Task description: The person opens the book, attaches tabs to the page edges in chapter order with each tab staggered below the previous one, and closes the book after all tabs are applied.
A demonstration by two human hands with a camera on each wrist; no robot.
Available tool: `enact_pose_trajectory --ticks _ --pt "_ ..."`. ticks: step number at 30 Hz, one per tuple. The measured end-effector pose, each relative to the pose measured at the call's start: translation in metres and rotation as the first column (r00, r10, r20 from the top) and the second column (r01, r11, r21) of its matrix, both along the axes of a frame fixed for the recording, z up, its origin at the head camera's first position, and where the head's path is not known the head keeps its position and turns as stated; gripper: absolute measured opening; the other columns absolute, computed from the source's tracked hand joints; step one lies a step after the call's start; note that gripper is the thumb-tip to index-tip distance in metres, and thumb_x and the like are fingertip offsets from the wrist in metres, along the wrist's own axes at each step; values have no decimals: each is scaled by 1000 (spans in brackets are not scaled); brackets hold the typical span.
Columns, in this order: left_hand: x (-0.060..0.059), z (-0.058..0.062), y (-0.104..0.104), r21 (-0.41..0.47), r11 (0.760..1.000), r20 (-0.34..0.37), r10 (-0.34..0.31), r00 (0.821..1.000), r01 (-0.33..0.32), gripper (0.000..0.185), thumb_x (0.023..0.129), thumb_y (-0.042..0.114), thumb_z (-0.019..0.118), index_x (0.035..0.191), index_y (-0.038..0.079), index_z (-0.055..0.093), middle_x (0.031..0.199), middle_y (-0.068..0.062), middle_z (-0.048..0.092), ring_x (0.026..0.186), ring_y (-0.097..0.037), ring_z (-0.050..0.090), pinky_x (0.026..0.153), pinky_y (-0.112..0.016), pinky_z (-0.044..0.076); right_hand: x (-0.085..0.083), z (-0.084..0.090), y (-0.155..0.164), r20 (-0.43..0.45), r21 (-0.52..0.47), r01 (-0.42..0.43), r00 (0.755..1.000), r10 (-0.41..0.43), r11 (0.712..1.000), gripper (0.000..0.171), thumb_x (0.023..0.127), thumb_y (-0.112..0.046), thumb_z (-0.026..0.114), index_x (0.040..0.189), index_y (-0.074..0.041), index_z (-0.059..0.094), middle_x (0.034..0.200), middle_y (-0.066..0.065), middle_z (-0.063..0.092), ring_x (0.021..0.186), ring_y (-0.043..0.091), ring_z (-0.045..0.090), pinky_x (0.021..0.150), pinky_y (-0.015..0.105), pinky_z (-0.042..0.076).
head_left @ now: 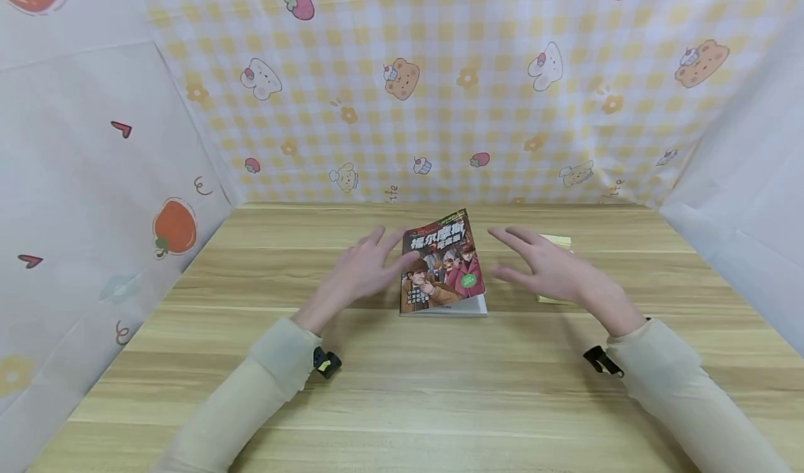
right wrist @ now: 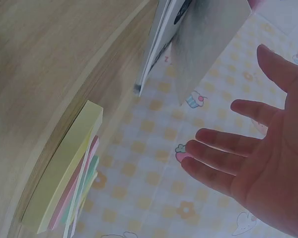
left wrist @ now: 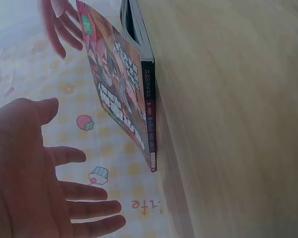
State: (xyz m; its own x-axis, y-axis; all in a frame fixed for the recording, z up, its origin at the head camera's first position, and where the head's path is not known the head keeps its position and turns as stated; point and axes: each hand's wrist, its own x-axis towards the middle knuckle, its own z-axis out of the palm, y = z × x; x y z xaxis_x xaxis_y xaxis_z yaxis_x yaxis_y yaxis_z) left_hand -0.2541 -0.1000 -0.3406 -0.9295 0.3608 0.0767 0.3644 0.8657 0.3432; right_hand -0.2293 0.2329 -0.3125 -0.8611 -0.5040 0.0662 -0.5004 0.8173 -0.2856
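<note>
A paperback book (head_left: pixel 442 267) with an illustrated cover of several figures lies on the table, its front cover lifted on the right side. In the left wrist view, the spine of the book (left wrist: pixel 149 99) faces my left hand (left wrist: pixel 35 163). That hand (head_left: pixel 364 267) hovers at the book's left with fingers spread, holding nothing. On the other side my right hand (head_left: pixel 553 264) hovers with straight, parted fingers, apart from the raised cover. Beneath it sits a stack of sticky notes (head_left: pixel 555 240), partly hidden by the hand; the right wrist view shows yellow, pink and green sticky notes (right wrist: pixel 64 173).
The wooden table (head_left: pixel 440 403) reaches back to a yellow checked cloth (head_left: pixel 440 117) with cartoon prints. White printed sheeting (head_left: pixel 94 180) stands along the left side, and plain white sheeting (head_left: pixel 747 180) along the right. Black straps (head_left: pixel 326 363) sit at both wrists.
</note>
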Motion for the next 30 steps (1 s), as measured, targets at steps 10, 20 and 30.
enact_pose_trajectory --ticks 10,20,30 --pt "-3 -5 12 -7 999 -2 -38 999 38 73 101 66 38 161 25 30 161 -22 28 143 -49 32 111 -68 27 -1 -5 -7 -4 9 -62 998 62 998 76 100 -58 52 161 -19 29 158 24 32 139 49 37 108 65 35" --pt "-2 -3 19 -42 998 38 -42 998 44 74 100 67 39 159 22 35 146 -24 47 128 -41 51 97 -59 47 1 -6 -17 24 3 -77 997 77 997 77 97 -61 56 159 -22 34 158 22 33 141 46 37 109 64 35" --pt "0 1 28 -102 992 106 -59 993 70 74 100 68 35 158 22 36 150 -26 43 127 -44 52 97 -59 48 0 -9 -26 69 64 -77 995 72 995 79 95 -66 53 158 -20 37 155 22 38 134 46 46 105 63 40"
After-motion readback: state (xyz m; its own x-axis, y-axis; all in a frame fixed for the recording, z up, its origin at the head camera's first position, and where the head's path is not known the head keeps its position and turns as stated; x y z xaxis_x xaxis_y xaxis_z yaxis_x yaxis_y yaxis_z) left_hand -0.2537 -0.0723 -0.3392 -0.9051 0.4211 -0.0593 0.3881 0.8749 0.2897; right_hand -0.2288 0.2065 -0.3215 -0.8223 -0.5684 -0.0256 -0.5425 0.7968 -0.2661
